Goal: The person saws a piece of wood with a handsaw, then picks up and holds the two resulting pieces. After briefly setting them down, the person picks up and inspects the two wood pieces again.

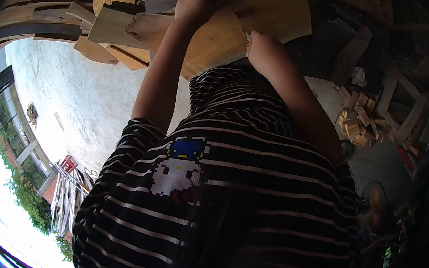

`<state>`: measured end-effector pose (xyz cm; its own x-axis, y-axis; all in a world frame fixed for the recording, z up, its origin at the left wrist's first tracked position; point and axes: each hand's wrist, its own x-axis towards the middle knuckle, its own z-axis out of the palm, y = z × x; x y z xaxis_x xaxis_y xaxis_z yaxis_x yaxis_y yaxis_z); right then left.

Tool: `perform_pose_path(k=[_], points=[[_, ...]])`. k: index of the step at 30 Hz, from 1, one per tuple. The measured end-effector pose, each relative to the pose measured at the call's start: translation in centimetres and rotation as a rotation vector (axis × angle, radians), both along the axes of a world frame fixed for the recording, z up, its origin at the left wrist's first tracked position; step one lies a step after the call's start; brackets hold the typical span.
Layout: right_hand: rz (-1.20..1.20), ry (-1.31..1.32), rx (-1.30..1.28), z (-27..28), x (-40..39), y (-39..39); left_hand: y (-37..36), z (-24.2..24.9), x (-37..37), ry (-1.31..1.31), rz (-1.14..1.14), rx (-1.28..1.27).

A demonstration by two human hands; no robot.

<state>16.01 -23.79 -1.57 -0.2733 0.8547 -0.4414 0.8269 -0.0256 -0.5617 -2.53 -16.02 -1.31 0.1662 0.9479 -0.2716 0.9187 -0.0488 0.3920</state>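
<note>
A thin wooden board with a pale brown face lies at the top of the view, overlapping another flat wooden board below it. My left hand is closed at the upper board's left corner, its fingertips in shadow. Closer to my body, my right hand pinches the lower edge of that same board. Part of my right fingers is hidden behind the knuckles.
Several offcuts and stacked planks lie to the left. A heap of small wood blocks sits on the floor at right, near a fan. Long strips are piled at lower left on the concrete ground.
</note>
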Motion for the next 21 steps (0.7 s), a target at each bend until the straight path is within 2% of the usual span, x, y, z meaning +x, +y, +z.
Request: perform_pose_path(k=[2,4,6,8,13,16,21], points=[[0.010,0.031,-0.086,2.4,1.3,-1.2,-0.9,0.6,0.9,0.038,0.009,-0.004],[0.008,-0.054,-0.126,5.0,2.0,-2.6,-1.8,0.8,2.5,0.059,-0.107,0.026],[0.002,-0.137,-0.163,5.3,2.6,-3.0,-2.1,1.0,3.1,0.083,-0.145,0.083],[-0.028,-0.045,-0.245,4.7,3.4,-3.0,-1.3,0.8,3.4,0.052,-0.151,0.019],[-0.023,-0.079,-0.248,6.8,3.2,-3.9,-2.4,1.7,3.0,0.043,-0.140,0.066],[-0.040,-0.069,-0.241,7.4,3.4,-4.1,-3.3,3.1,3.6,0.149,-0.168,0.137],[-0.067,-0.035,-0.154,7.1,4.2,-4.3,-4.1,5.0,4.7,0.076,-0.068,0.385]])
